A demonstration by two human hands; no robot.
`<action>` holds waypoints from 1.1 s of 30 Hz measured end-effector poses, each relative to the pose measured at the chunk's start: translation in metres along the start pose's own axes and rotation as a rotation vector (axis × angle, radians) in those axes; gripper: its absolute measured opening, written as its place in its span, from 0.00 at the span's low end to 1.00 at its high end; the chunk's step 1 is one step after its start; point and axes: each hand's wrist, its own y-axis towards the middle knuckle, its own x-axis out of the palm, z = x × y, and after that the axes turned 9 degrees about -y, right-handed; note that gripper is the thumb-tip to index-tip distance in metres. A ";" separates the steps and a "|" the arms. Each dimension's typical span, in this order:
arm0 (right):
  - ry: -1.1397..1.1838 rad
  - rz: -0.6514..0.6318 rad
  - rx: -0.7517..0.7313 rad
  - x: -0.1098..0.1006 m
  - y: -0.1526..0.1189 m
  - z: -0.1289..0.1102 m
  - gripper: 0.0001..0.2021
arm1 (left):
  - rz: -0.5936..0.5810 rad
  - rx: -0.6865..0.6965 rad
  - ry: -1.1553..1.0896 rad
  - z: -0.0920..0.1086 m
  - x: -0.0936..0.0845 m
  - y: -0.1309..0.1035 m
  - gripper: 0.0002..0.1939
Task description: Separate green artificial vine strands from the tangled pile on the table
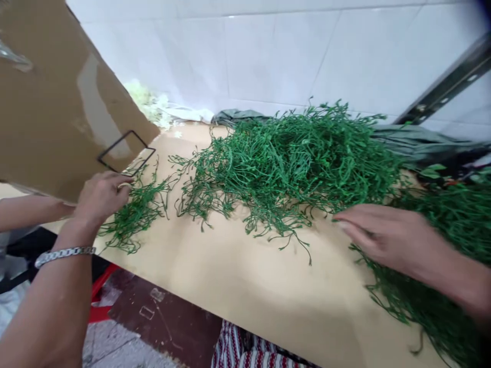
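Observation:
Near the left end of the board, my left hand (103, 197), with a silver bracelet on its wrist, is closed at the edge of a small pile of green artificial stems (140, 214). Some stems show by its fingertips; its grip is partly hidden. Thumb and forefinger of my right hand (383, 237) are pinched together above the board, with a small green tip showing between them. Behind lies a big heap of green artificial stems (299, 158) with thin, branching ends. Another green heap (418, 306) spreads under and beside my right forearm.
A large cardboard panel (49, 102) leans at the left, with a thin black rectangular outline near its lower corner. Another person's forearm (34, 210) reaches in beneath it. White tiles (268, 56) back the tan board (245, 271). A dark metal bar (448, 82) slants at the right.

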 end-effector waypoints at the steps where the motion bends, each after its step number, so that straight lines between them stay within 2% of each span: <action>1: 0.001 -0.068 -0.065 0.004 0.006 -0.007 0.10 | 0.015 0.013 0.013 0.000 0.009 -0.002 0.17; 2: 0.007 -0.135 -0.112 0.011 0.014 -0.015 0.10 | 0.075 0.020 0.021 0.004 0.015 -0.006 0.17; 4: 0.031 -0.233 -0.096 0.032 0.031 -0.035 0.14 | 0.272 0.039 0.031 0.019 0.020 -0.017 0.15; 6: 0.049 -0.304 -0.043 0.053 0.045 -0.051 0.15 | 0.444 0.113 -0.005 0.048 0.019 -0.028 0.11; 7: 0.059 -0.328 -0.024 0.062 0.049 -0.056 0.13 | 0.475 0.175 -0.046 0.067 0.016 -0.032 0.09; 9: 0.076 -0.347 -0.006 0.071 0.050 -0.060 0.07 | 0.392 0.360 -0.197 0.112 0.011 -0.040 0.09; 12: 0.095 -0.271 -0.041 0.067 0.037 -0.060 0.06 | 0.144 0.695 -0.319 0.181 0.011 -0.043 0.15; 13: 0.101 -0.240 -0.062 0.063 0.031 -0.059 0.06 | 0.060 0.764 -0.310 0.199 0.014 -0.041 0.17; 15: 0.113 -0.201 -0.099 0.055 0.016 -0.058 0.05 | -0.042 0.819 -0.272 0.224 0.025 -0.033 0.19; 18: 0.143 -0.168 -0.083 0.045 -0.005 -0.059 0.05 | -0.137 0.831 -0.226 0.240 0.046 -0.016 0.23; 22: 0.297 -0.161 0.149 0.030 -0.023 -0.061 0.03 | -0.113 0.794 -0.223 0.248 0.062 0.006 0.35; 25: 0.378 -0.183 0.302 0.016 -0.031 -0.060 0.02 | -0.071 0.708 -0.250 0.255 0.063 0.020 0.36; 29: 0.412 -0.143 0.354 0.005 -0.043 -0.052 0.03 | 0.036 0.557 -0.314 0.260 0.062 0.033 0.37; 33: 0.480 -0.098 0.467 0.003 -0.048 -0.039 0.04 | 0.061 0.445 -0.356 0.258 0.060 0.028 0.40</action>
